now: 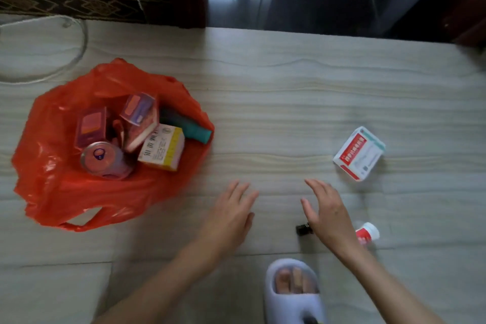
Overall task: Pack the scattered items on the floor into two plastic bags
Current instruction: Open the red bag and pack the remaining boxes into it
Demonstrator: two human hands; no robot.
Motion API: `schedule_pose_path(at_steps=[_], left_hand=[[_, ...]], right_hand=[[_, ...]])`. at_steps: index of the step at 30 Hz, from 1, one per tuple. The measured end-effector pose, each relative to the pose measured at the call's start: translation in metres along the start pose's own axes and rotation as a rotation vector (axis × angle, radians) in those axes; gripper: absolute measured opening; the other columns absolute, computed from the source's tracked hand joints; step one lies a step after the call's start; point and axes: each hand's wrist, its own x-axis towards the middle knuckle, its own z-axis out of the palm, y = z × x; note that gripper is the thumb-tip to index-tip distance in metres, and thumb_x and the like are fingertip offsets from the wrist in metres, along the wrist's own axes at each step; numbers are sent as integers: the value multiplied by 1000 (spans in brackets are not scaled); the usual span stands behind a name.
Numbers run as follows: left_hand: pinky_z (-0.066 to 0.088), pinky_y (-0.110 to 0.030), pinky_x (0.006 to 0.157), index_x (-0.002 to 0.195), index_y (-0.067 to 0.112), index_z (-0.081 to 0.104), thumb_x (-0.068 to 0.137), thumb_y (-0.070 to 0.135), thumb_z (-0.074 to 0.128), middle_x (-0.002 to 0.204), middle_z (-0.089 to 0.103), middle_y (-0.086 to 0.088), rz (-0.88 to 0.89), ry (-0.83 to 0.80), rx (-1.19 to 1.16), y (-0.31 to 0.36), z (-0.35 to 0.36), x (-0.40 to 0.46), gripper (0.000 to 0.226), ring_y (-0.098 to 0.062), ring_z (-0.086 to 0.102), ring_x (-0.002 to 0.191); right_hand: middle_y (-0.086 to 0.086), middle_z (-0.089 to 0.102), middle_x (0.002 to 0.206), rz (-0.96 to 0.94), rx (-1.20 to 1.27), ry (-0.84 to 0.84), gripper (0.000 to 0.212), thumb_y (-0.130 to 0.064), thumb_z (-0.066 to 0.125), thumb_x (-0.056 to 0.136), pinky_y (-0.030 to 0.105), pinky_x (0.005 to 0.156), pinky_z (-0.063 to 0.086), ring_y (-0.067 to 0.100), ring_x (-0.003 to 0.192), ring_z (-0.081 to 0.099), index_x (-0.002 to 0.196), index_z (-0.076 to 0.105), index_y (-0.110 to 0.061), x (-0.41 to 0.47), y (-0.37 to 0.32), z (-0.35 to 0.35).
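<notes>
Where the frame cuts off at the bottom, we see only the front of one pale slipper with toes showing, and two bare forearms running out of view. Just beyond it, our left hand and our right hand hover over the pale floor, both with fingers straight and spread, holding nothing.

A small dark bottle lies partly hidden under the right hand, so we cannot make out its shape or label. Just right of that wrist, a small white bottle with a red label lies on its side, half covered by the arm. Further out to the right, a white box with red print rests alone on the floor, its text too blurred to read. That makes three loose items.

To the left, one orange plastic bag sits open. Inside we count two purple boxes, one white and yellow box, one round tin with a ring-pull lid, and one teal tube whose far end is buried.

Beyond, a clear hose loops on the floor, cut off at the left edge.
</notes>
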Motion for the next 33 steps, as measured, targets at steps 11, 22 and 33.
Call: schedule_pose_path(at_steps=[11, 22, 33], left_hand=[[45, -23, 43, 85, 17, 59, 67, 40, 44, 73, 57, -3, 210, -345, 44, 81, 84, 47, 33, -22, 59, 60], [41, -37, 83, 106, 6, 61, 87, 19, 52, 104, 54, -13, -94, -412, -84, 64, 74, 48, 24, -28, 50, 100], [33, -4, 72, 96, 8, 66, 75, 3, 70, 90, 60, -1, -401, 202, -272, -16, -62, 5, 21, -11, 53, 81]], right_hand=[[13, 47, 124, 545, 64, 59, 59, -30, 72, 75, 32, 96, 35, 30, 118, 44, 127, 49, -10, -76, 97, -25], [14, 53, 111, 638, 344, 58, 39, -6, 64, 77, 25, 85, 34, 28, 101, 51, 114, 54, -11, -36, 78, -16], [5, 62, 85, 392, 763, -3, 24, -16, 69, 77, 46, 81, 53, 28, 83, 63, 97, 56, -21, 35, -77, -2]])
